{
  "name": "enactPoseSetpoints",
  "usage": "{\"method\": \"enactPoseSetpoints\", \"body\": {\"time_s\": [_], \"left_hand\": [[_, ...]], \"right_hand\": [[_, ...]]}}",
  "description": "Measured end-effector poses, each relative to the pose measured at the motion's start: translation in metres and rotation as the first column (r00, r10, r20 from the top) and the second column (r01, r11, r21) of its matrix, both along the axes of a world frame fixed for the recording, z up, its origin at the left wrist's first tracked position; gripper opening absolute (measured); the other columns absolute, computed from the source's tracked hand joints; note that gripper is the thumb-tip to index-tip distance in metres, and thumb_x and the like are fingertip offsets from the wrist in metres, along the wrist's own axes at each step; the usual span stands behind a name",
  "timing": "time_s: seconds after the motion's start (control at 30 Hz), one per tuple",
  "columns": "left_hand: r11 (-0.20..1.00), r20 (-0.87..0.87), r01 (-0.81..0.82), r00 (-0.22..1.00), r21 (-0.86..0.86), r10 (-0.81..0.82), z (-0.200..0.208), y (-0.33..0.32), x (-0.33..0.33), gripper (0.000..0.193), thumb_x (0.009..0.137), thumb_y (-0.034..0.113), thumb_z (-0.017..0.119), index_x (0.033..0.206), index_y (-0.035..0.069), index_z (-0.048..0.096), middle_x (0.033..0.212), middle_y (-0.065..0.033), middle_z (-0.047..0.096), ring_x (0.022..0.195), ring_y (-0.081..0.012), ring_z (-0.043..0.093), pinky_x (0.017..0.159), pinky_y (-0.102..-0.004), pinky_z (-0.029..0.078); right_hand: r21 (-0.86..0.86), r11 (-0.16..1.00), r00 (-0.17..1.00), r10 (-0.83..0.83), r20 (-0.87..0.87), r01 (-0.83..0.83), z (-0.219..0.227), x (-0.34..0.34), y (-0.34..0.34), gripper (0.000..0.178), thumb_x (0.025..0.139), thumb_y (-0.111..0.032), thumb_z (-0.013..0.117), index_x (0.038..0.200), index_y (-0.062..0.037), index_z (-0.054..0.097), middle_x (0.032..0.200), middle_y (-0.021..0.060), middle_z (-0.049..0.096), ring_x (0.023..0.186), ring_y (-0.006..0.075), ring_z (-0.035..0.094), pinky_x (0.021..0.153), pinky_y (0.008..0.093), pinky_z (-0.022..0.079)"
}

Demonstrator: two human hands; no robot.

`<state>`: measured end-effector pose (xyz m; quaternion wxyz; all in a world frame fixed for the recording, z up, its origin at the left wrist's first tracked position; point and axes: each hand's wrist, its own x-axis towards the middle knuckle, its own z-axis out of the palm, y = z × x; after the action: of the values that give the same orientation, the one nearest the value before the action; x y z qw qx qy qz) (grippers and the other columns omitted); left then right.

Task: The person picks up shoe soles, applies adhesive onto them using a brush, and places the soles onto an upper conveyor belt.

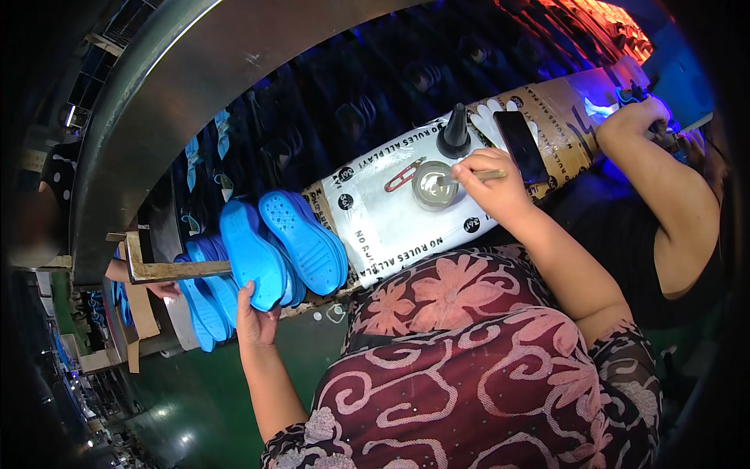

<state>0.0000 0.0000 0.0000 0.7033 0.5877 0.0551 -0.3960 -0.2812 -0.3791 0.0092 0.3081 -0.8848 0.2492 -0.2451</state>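
Note:
My left hand (pixel 258 320) is closed on the near end of a blue shoe sole (pixel 251 254), thumb on its upper face. That sole leans over a pile of similar soles, and a second stack of blue soles (pixel 303 246) stands just right of it. My right hand (pixel 492 187) pinches a brush (pixel 490 174) by its pale handle, over a round cup (pixel 434 187) of cloudy liquid. Whether the brush tip is in the liquid is hard to make out. The cup rests on a white plastic-wrapped board (pixel 383 227). Beside it lies a small red-handled cutter (pixel 404 175).
Behind the cup stands a black cone-shaped bottle (pixel 455 134). A black phone (pixel 521 147) and a white glove (pixel 486 119) lie right of it. A co-worker's arm (pixel 648 156) reaches in at the right; another person's hand (pixel 164 290) is at the left, near a wooden-edged frame (pixel 180 270).

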Motion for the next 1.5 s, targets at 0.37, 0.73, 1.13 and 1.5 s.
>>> {"method": "enactPoseSetpoints", "body": {"time_s": [0.37, 0.73, 1.13, 1.5], "left_hand": [[0.988, 0.578, 0.154, 0.806, 0.006, -0.129, 0.045, -0.117, -0.100, 0.037, 0.090, 0.007, 0.054, 0.122, 0.000, 0.037, 0.097, -0.0163, 0.060, 0.067, -0.0190, 0.063, 0.054, -0.0306, 0.053], [0.971, 0.810, 0.239, 0.573, -0.023, -0.122, 0.059, -0.149, -0.132, 0.037, 0.081, -0.001, 0.061, 0.115, -0.006, 0.049, 0.101, -0.0137, 0.063, 0.089, -0.0186, 0.062, 0.083, -0.0304, 0.048], [0.970, 0.907, 0.235, 0.394, 0.056, -0.147, 0.050, -0.142, -0.131, 0.034, 0.079, 0.004, 0.066, 0.108, -0.004, 0.051, 0.088, -0.0115, 0.066, 0.078, -0.0155, 0.063, 0.072, -0.0291, 0.050], [0.974, 0.932, 0.224, 0.346, 0.035, -0.113, 0.046, -0.143, -0.131, 0.033, 0.078, 0.002, 0.065, 0.107, -0.004, 0.051, 0.086, -0.0135, 0.066, 0.074, -0.0193, 0.065, 0.069, -0.0300, 0.050]], "right_hand": [[0.788, 0.615, 0.790, -0.489, 0.369, 0.012, 0.027, -0.020, 0.020, 0.043, 0.096, -0.035, 0.052, 0.081, 0.0027, 0.066, 0.072, 0.0071, 0.060, 0.071, 0.0123, 0.052, 0.072, 0.0257, 0.041], [0.080, 0.965, 0.884, 0.193, 0.427, -0.249, 0.083, -0.005, 0.067, 0.024, 0.089, -0.015, 0.057, 0.070, -0.0051, 0.068, 0.064, 0.0044, 0.063, 0.067, 0.0213, 0.058, 0.086, 0.0382, 0.042], [-0.025, 0.973, 0.904, 0.221, 0.366, -0.228, 0.075, 0.001, 0.075, 0.026, 0.088, -0.018, 0.059, 0.065, -0.0073, 0.066, 0.062, 0.0042, 0.061, 0.063, 0.0236, 0.056, 0.085, 0.0387, 0.041], [-0.062, 0.974, 0.909, 0.225, 0.351, -0.217, 0.074, 0.009, 0.076, 0.026, 0.088, -0.018, 0.060, 0.064, -0.0081, 0.066, 0.060, 0.0034, 0.060, 0.062, 0.0232, 0.056, 0.082, 0.0367, 0.041]]}}
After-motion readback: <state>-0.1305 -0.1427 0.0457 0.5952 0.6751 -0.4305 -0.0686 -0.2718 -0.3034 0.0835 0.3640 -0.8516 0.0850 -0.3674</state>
